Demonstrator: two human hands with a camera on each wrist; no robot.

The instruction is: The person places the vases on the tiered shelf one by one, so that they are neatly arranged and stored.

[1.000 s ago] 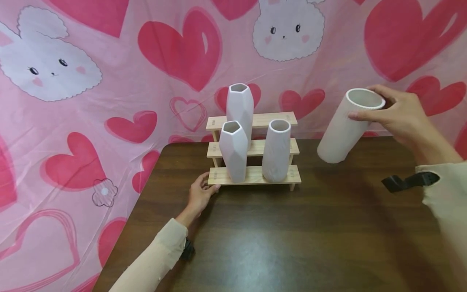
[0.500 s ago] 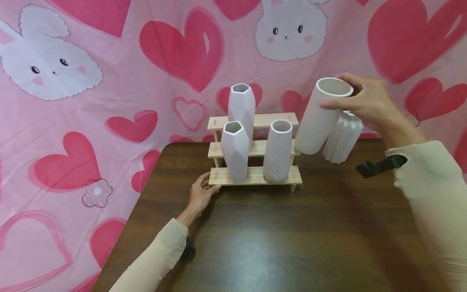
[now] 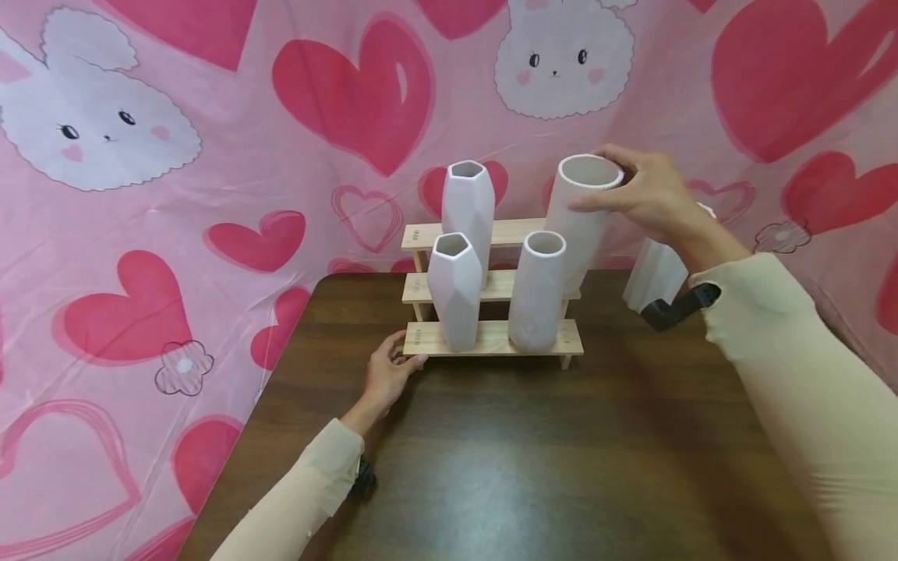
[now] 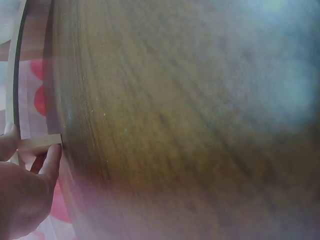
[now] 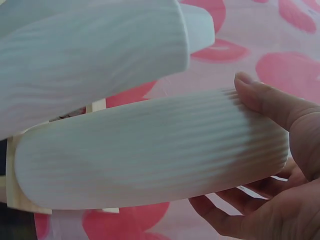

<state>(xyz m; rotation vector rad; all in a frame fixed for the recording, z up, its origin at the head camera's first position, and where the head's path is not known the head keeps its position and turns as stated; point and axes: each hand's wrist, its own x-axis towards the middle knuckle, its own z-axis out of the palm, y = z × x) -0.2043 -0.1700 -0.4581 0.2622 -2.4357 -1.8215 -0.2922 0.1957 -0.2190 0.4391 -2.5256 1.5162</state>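
My right hand [image 3: 652, 195] grips a white ribbed vase [image 3: 574, 226] near its rim, thumb in front and fingers behind. The vase stands almost upright at the right end of the middle tier of a three-tier wooden stand [image 3: 494, 336]. In the right wrist view its base meets the pale board [image 5: 15, 192]; whether it bears full weight there I cannot tell. My left hand [image 3: 386, 378] holds the stand's front left corner, with fingers [image 4: 51, 162] at the leg. A faceted vase [image 3: 456, 296] and a slim textured vase [image 3: 536, 300] occupy the front tier; another faceted vase [image 3: 468, 199] rises behind.
A white fluted vase [image 3: 655, 273] sits on the dark wooden table [image 3: 505, 467] right of the stand, partly hidden by my right wrist. Behind the table hangs a pink cloth [image 3: 337, 140] printed with hearts and rabbits.
My right hand has carried the ribbed vase leftward from beside the stand to its middle tier, and the vase has become more upright. The fluted vase has come into view. My left hand stays put.
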